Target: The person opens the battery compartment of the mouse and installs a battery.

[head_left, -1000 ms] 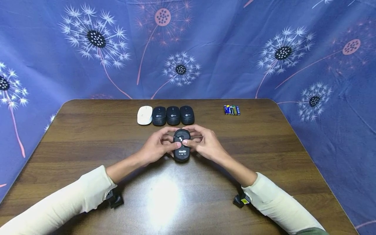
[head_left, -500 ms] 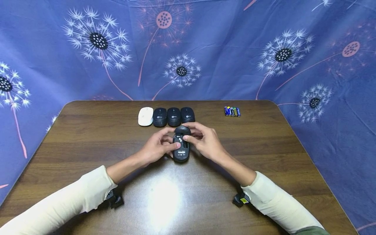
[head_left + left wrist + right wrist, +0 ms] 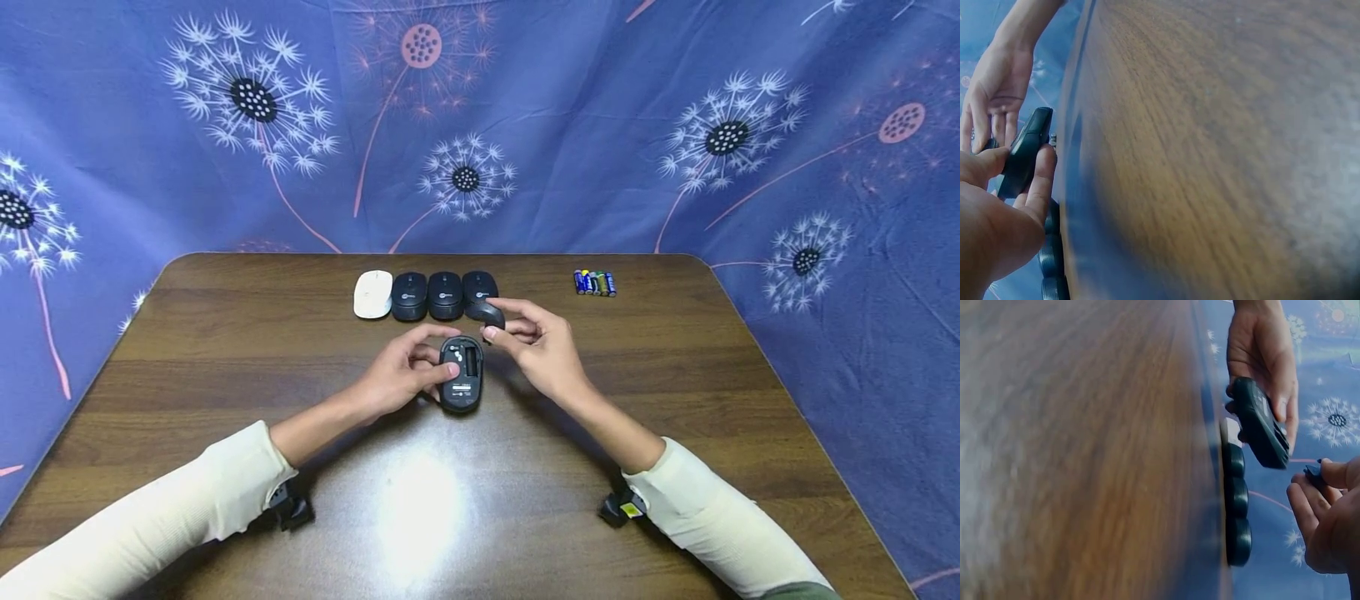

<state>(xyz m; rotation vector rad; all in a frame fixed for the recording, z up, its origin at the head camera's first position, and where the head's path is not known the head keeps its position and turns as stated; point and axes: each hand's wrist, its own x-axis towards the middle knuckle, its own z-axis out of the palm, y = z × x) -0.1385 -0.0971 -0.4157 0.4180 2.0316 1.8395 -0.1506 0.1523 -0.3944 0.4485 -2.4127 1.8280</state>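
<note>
My left hand (image 3: 405,372) grips a black computer mouse (image 3: 461,392), turned underside up, with the thumb on its base. Its battery slot shows as a dark recess, and I see no battery in it. Just up and to the right, my right hand (image 3: 546,350) pinches the mouse's black curved cover (image 3: 486,314), which is apart from the body. The right wrist view shows the mouse (image 3: 1260,428) side-on in the left hand and the cover (image 3: 1314,474) between the right thumb and fingers. In the left wrist view the mouse (image 3: 1025,153) hides part of the right hand.
A white mouse (image 3: 372,295) and three black mice (image 3: 446,296) stand in a row at the back of the wooden table (image 3: 262,333). Right of them lies a row of several batteries (image 3: 595,283). A blue flowered cloth (image 3: 570,125) hangs behind the table.
The cover has tilted up and come off the mouse. My right hand has moved up and right with it, baring the battery slot. The left hand stays nearly in place, holding the mouse.
</note>
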